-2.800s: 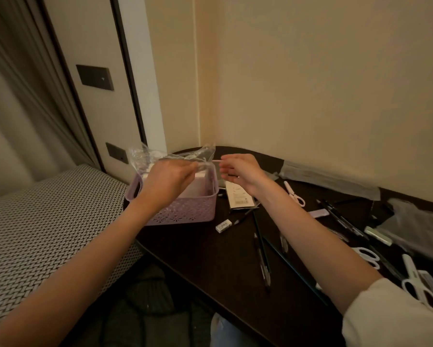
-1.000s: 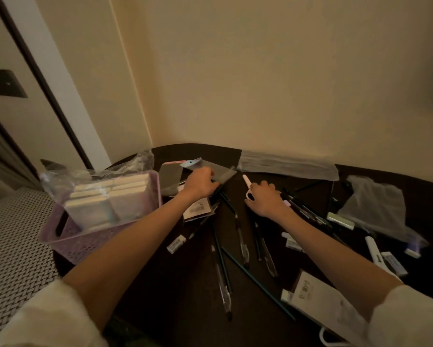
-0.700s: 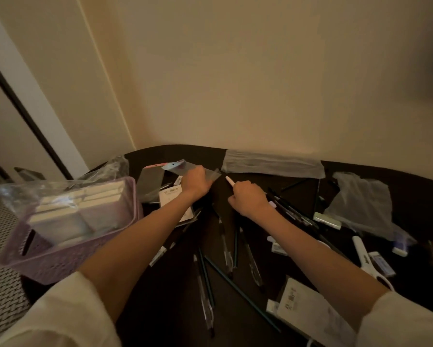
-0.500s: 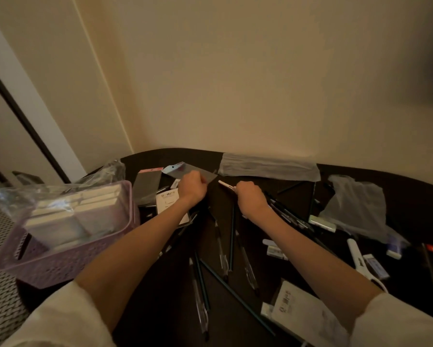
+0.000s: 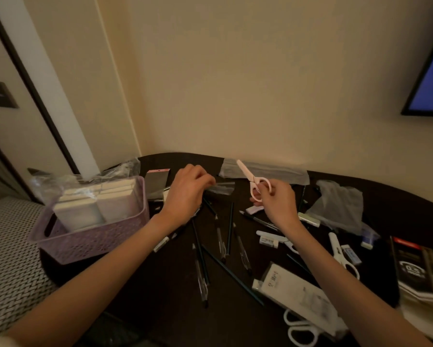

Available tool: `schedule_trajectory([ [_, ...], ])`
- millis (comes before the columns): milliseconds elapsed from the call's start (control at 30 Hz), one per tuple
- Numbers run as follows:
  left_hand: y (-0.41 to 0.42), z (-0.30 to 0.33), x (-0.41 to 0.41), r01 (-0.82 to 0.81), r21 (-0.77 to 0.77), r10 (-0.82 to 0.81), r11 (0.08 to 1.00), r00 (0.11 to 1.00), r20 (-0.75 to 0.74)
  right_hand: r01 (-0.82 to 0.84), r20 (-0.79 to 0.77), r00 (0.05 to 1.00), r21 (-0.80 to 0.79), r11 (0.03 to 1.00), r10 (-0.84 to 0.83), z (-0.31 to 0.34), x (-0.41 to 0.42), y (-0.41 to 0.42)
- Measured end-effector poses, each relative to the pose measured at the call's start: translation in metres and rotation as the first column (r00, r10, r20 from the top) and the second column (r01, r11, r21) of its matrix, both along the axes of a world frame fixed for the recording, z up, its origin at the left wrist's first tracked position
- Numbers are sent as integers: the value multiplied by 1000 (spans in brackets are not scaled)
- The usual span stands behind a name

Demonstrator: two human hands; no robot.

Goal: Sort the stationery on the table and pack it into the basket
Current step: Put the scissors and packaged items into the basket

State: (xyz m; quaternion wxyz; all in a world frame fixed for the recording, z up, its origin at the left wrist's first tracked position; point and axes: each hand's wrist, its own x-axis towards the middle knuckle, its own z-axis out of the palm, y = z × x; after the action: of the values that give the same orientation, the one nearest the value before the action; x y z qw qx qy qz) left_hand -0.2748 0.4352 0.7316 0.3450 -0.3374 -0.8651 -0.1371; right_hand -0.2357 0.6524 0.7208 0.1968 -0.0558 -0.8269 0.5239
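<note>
Holding pink scissors (image 5: 253, 181) raised above the dark surface (image 5: 165, 279), right hand (image 5: 276, 201) fingers curled through the handle, left hand (image 5: 186, 194) pinching a clear sleeve (image 5: 221, 188), lilac basket (image 5: 90, 240) at nine o'clock, "0.5" legible on a pack (image 5: 415, 271) at three o'clock.

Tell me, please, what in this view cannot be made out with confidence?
Head view only:
- Basket contents: a crinkled bag blurs them; pale blocks, type unclear.
- Left hand: pinches a clear sleeve; fingertips hidden behind the knuckles.
- Packet print: too small to read.
- White scissors: cut off by the bottom edge.
- Right hand holds pink scissors; blades look closed.
</note>
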Motion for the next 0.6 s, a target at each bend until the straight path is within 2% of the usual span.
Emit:
schedule_trajectory([
  [100,4,-2,26,12,-136,-11,991,1000,7,17,12,1000,67,998,-18,1,24,3],
  [167,3,-5,38,14,-173,-14,985,1000,0,1,7,1000,73,997,-2,1,35,3],
  [433,-6,-18,72,34,-167,-43,985,998,-47,-131,-69,989,-32,991,129,17,67,2],
  [600,-12,-19,78,67,-132,-79,989,993,-86,-179,-122,975,60,982,185,31,78,-2],
])
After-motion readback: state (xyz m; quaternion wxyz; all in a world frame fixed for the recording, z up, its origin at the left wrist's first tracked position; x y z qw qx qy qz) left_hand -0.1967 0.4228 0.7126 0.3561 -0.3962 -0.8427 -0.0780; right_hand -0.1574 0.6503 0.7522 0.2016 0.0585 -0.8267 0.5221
